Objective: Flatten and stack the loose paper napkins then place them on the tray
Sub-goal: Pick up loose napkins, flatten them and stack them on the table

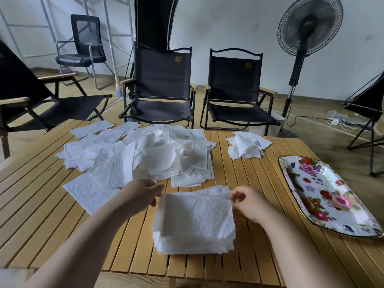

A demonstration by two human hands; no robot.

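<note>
Closest in, the person's left hand (145,192) and right hand (247,202) each pinch a far corner of the top crinkled white paper napkin (197,215) between thumb and curled fingers. It lies on a squared stack of white napkins (193,244) on the slatted yellow wooden table (239,175). Behind sprawls a loose heap of white napkins (145,154), and the oval floral tray (324,196) sits to the right, apart from the stack.

Stack (195,235): flattened napkins on the slatted table (249,175).
Top napkin (197,213): lies wrinkled on the stack.
Left hand (143,192): pinches the top napkin at the stack's far-left corner.
Right hand (249,202): pinches its far-right corner.
Loose pile (145,154): crumpled, beyond the stack and leftward.
Small pile (247,146): beyond the stack, rightward, well apart.
Tray (328,196): floral, right of the stack, apart.
</note>
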